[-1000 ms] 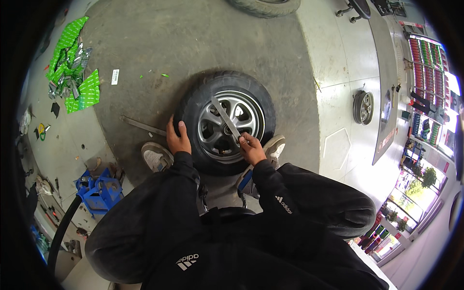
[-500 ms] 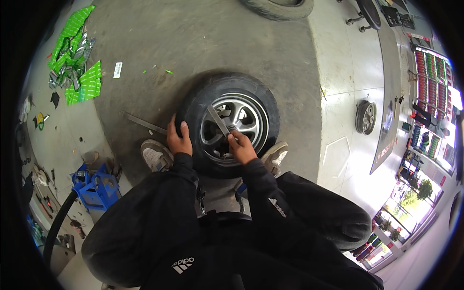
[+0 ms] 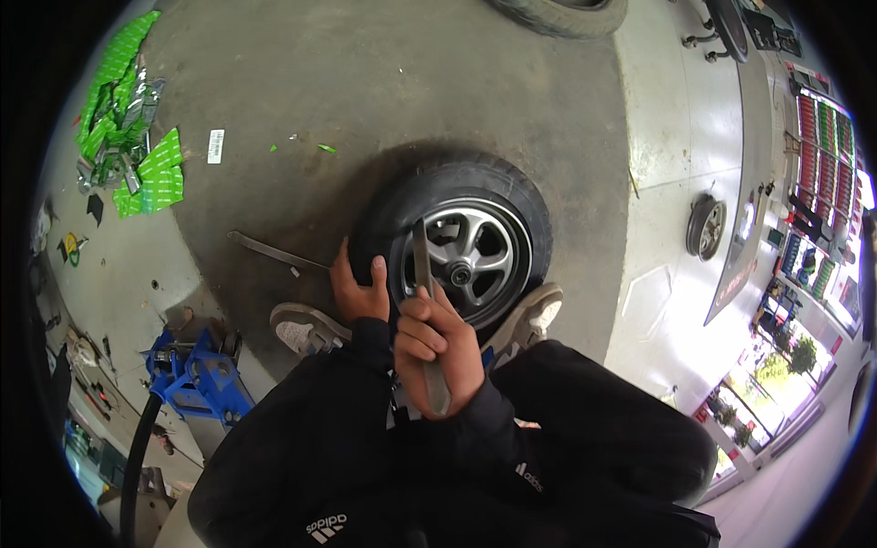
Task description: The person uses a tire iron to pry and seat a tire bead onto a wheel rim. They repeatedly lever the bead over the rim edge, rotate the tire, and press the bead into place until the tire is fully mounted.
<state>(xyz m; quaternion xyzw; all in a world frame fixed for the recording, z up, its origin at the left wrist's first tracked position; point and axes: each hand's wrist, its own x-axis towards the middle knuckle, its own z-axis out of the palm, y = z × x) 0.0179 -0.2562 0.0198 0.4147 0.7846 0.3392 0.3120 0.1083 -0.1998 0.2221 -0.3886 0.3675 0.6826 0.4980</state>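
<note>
A small black tyre [image 3: 512, 196] on a silver spoked wheel [image 3: 475, 251] lies flat on the concrete floor between my feet. My left hand [image 3: 358, 290] presses on the tyre's near left sidewall, fingers wrapped over the edge. My right hand [image 3: 437, 352] is shut on a flat metal tyre lever [image 3: 424, 274], whose tip points up toward the rim's left edge. A second metal lever [image 3: 274, 251] lies on the floor left of the tyre. My shoes [image 3: 306, 331] flank the tyre, the right shoe [image 3: 537, 315] against its near right edge.
A blue floor jack [image 3: 196, 379] with a black hose stands at the lower left. Green packaging [image 3: 137, 146] and scraps lie at the upper left. Another tyre [image 3: 562, 14] lies at the top, a small wheel [image 3: 705, 226] at the right, and shelves of goods [image 3: 818, 155] at the far right.
My right hand has pulled the lever back toward me and turned it more upright. My view has shifted closer over the tyre. The left hand stays on the sidewall.
</note>
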